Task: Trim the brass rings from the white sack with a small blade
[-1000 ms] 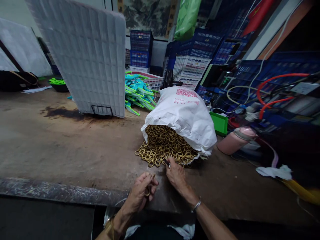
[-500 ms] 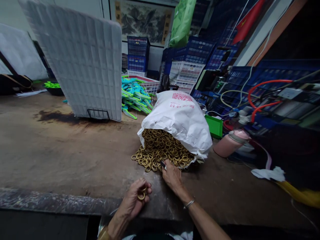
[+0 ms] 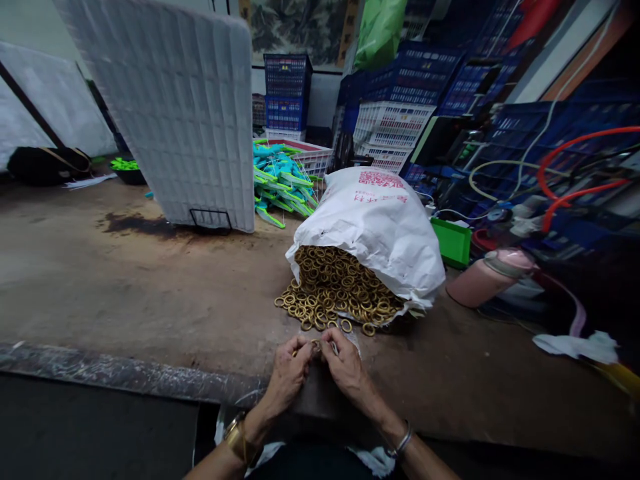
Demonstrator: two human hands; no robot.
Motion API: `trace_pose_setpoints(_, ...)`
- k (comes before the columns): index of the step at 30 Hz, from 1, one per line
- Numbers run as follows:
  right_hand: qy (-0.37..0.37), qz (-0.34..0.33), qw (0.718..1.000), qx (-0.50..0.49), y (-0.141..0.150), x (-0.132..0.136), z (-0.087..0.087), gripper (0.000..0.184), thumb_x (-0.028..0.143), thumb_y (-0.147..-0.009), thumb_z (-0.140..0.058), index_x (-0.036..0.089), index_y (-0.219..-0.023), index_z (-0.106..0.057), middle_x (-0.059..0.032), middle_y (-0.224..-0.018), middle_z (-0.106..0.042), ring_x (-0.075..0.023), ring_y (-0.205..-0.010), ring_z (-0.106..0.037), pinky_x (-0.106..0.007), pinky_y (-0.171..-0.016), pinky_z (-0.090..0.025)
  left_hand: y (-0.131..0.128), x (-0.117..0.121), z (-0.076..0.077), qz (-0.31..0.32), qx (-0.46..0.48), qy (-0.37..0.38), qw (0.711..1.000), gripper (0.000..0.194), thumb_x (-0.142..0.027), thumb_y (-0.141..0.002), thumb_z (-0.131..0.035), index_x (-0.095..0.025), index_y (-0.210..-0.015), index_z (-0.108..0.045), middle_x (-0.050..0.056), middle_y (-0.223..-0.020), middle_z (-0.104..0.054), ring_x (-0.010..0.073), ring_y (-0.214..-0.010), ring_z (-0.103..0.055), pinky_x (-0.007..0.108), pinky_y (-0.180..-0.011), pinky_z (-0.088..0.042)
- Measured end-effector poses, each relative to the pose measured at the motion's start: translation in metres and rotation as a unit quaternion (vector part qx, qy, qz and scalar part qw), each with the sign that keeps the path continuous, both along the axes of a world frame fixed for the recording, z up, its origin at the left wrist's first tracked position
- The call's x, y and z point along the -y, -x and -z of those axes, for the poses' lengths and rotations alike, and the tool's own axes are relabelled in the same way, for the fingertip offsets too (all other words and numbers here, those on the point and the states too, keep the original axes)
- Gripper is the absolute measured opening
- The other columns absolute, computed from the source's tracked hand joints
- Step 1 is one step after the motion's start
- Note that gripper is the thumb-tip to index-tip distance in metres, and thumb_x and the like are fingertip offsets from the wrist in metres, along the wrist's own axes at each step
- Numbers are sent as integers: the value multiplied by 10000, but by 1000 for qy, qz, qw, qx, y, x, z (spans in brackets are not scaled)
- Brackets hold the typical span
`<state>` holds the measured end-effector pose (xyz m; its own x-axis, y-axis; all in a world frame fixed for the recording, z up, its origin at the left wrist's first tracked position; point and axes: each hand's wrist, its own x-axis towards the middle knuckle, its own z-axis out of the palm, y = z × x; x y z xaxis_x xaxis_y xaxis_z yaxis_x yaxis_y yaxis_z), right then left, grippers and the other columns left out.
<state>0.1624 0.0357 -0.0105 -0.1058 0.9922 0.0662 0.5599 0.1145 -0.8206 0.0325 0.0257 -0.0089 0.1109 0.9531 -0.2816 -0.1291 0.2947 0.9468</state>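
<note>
My left hand [image 3: 291, 370] and my right hand [image 3: 344, 367] meet at the front of the workbench, fingertips nearly touching. A brass-coloured ring [image 3: 316, 343] shows at the fingertips of my left hand, which is closed on it. My right hand is closed in a pinch beside that ring; a small greyish bit shows at its fingers, too small to name. Just beyond both hands, a heap of loose brass-coloured rings [image 3: 345, 293] spills from the mouth of a white woven sack [image 3: 373, 223] lying on its side.
The wooden workbench [image 3: 200, 300] has a worn front edge. A white padded panel [image 3: 200, 120] stands at the left, near turquoise-green pieces [image 3: 283, 177]. To the right are a green tray [image 3: 450, 241], a pink bottle [image 3: 487, 277] and red hoses [image 3: 550, 180]. Stacked crates [image 3: 395, 127] stand behind.
My right hand has drawn back from the ring heap to meet my left. My left hand has moved up and forward. The view has shifted, so the bench items sit further right.
</note>
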Motion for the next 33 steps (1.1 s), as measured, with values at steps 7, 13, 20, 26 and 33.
trace_pose_setpoints(7, 87, 7, 994, -70, 1, -4, 0, 276, 392, -789, -408, 182, -624, -477, 44, -520, -472, -97, -514, -436, -205, -507, -335, -1, 4, -7, 20, 9, -47, 999, 220, -357, -715, -558, -153, -636, -569, -28, -554, -508, 78, -478, -424, 179, -447, -326)
trace_pose_setpoints(13, 89, 9, 992, -87, 0, -4, 3, 239, 342, -781, -411, 178, -625, -486, 47, -535, -488, -94, -525, -448, -202, -527, -343, 2, 6, -3, 69, 97, 69, 990, 307, -465, -699, -564, -165, -697, -498, -74, -521, -416, 26, -361, -303, 147, -338, -200)
trace_pose_setpoints(20, 42, -7, 997, 61, -4, -1, -3, 199, 230, -784, -351, 186, -655, -496, 13, -580, -526, -108, -542, -457, -207, -518, -299, 2, 6, -4, 64, 109, 55, 990, 330, -485, -696, -562, -174, -704, -452, -70, -558, -446, 23, -373, -333, 139, -344, -236)
trace_pose_setpoints(26, 28, -80, 964, 254, -4, 9, -6, 253, 77, -643, -392, 195, -812, -538, -3, -637, -569, -126, -569, -477, -238, -533, -229, 1, 7, -2, 55, 56, 6, 997, 321, -494, -719, -520, -182, -721, -444, -68, -534, -453, 37, -371, -342, 143, -344, -273)
trace_pose_setpoints(33, 24, -85, 956, 279, -1, 8, -10, 330, 76, -639, -367, 187, -899, -537, -20, -707, -594, -135, -605, -498, -245, -550, -234, 1, 9, -6, 60, 35, -11, 998, 284, -458, -765, -474, -188, -698, -422, -85, -483, -374, 39, -357, -283, 149, -338, -249)
